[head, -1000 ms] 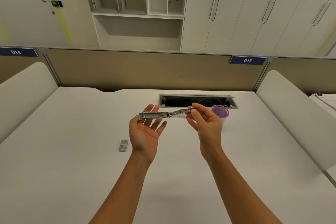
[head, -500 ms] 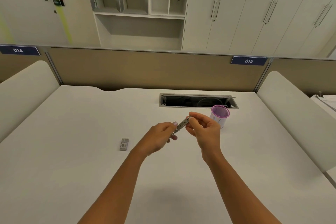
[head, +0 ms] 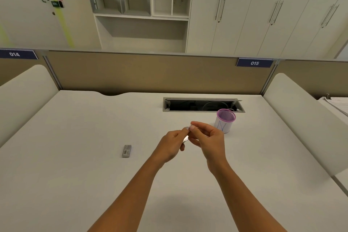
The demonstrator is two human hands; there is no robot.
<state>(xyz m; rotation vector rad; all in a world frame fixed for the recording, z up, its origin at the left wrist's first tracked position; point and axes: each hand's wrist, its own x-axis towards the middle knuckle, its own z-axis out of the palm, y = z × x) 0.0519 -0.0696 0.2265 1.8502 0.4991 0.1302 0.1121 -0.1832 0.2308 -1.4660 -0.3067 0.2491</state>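
Now both hands are up over the white desk [head: 75,184], and they meet on 1 thin metal strip [head: 186,138]. The left hand [head: 172,144] is curled around its lower end, and the right hand [head: 209,140] pinches the upper tip between thumb and forefinger. So the strip is in the air, between the 2 hands, near the cup [head: 223,126] but apart from it. I judge the work is about in the middle: the strip is lifted and gripped, but the small grey block [head: 126,150] lies untouched on the desk, well to the left. Whether the strip is folded fully I cannot tell, because the fingers hide most of it. It looks hard, flat and shiny, like steel. The cup is round, with a purple rim and a pale wall. The desk is smooth and matte.
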